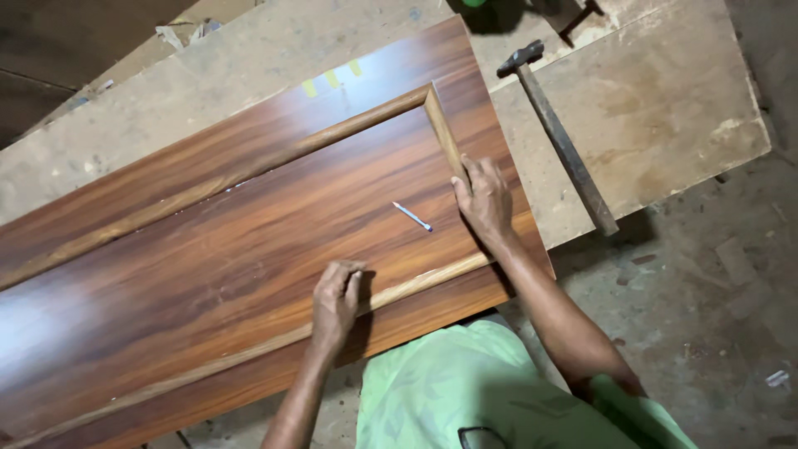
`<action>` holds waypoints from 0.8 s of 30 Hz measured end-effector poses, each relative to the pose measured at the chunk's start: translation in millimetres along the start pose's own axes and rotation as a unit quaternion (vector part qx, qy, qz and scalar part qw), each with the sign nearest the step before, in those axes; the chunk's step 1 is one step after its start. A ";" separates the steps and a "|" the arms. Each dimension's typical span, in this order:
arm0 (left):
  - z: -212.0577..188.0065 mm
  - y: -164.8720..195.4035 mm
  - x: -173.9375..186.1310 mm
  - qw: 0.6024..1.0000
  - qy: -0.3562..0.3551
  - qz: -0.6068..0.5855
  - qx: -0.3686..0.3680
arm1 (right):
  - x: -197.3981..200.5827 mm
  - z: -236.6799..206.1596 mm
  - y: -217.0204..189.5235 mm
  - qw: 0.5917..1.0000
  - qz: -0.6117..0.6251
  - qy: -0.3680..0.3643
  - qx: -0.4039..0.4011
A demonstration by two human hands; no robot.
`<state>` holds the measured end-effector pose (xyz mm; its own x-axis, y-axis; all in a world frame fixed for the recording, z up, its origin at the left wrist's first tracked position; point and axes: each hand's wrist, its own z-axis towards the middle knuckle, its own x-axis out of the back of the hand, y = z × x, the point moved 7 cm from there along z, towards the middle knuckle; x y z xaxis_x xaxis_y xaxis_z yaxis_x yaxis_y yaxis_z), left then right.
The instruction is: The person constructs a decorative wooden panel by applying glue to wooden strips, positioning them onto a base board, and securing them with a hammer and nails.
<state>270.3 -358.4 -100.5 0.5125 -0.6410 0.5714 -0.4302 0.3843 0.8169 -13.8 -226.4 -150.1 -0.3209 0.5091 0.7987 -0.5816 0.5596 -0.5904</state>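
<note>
A long glossy brown wooden panel (249, 224) lies across a rough workbench. Thin light wooden moulding strips (357, 123) frame its inner field. My left hand (335, 301) presses with curled fingers on the near moulding strip (424, 281). My right hand (484, 199) rests flat on the short end strip (445, 133) near the corner. A small nail or pen-like metal piece (413, 217) lies loose on the panel between my hands.
A hammer (559, 137) with a long wooden handle lies on the pale worn bench top (665, 100) to the right of the panel. A dusty floor (706, 316) with scraps is at the right. Green cloth of my garment (465, 391) shows at the bottom.
</note>
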 end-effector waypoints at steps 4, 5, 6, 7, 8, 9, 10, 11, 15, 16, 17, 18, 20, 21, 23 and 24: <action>4.7 20.0 -25.5 0.997 -0.042 -0.067 0.019 | -3.8 -1.6 5.0 1.000 -0.001 -0.009 0.004; 5.7 23.6 -31.1 0.996 -0.052 -0.062 0.022 | -4.8 -2.0 6.3 1.000 0.001 -0.004 0.002; 7.2 26.9 -36.5 0.996 -0.060 -0.058 0.022 | -5.7 -2.5 7.1 1.000 0.002 0.003 0.002; 7.9 29.8 -41.2 0.996 -0.069 -0.053 0.023 | -6.7 -2.8 7.8 1.000 0.003 0.011 0.002; 7.5 33.3 -44.5 0.996 -0.071 -0.042 0.015 | -8.1 -3.2 8.9 1.000 -0.005 0.015 -0.003; 7.0 36.5 -47.5 0.997 -0.072 -0.030 0.006 | -9.2 -3.5 9.6 1.000 -0.014 0.021 -0.007; 6.5 39.4 -50.3 0.997 -0.073 -0.019 -0.004 | -9.7 -4.0 10.3 0.999 -0.022 0.027 -0.010; 6.1 43.8 -51.8 0.997 -0.064 -0.026 -0.025 | -10.3 -4.4 10.2 0.999 -0.022 0.029 -0.010; 15.8 55.9 -60.1 0.994 -0.041 -0.069 -0.078 | -5.5 -7.1 6.1 0.998 -0.038 0.051 0.003; 24.9 58.4 -63.1 0.992 -0.038 -0.083 -0.086 | -3.0 -7.4 3.3 0.997 -0.046 0.063 0.010; 37.7 57.0 -70.0 0.994 -0.054 -0.062 -0.068 | -3.7 -6.4 1.6 0.998 -0.039 0.053 0.007; 52.6 55.6 -77.9 0.995 -0.073 -0.041 -0.048 | -4.6 -5.0 -0.4 0.999 -0.033 0.041 0.002; 89.1 68.8 -86.7 0.994 -0.027 -0.032 -0.106 | -3.4 -0.2 -6.5 0.999 -0.030 0.036 -0.001; 105.8 74.1 -92.8 0.990 -0.023 -0.035 -0.133 | -1.1 2.4 -10.9 0.999 -0.032 0.032 -0.002; 143.9 87.0 -106.1 0.974 0.007 -0.008 -0.227 | 3.3 4.8 -13.9 0.999 -0.026 0.025 -0.001; 153.0 93.1 -112.4 0.956 0.024 0.025 -0.291 | 6.8 2.9 -11.8 1.000 -0.017 0.020 -0.005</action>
<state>58.9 -352.3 -100.7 0.5414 -0.5868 0.6021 0.0243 0.7268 0.6865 -11.2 -231.4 -137.3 -0.2711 0.5146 0.8134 -0.5839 0.5839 -0.5640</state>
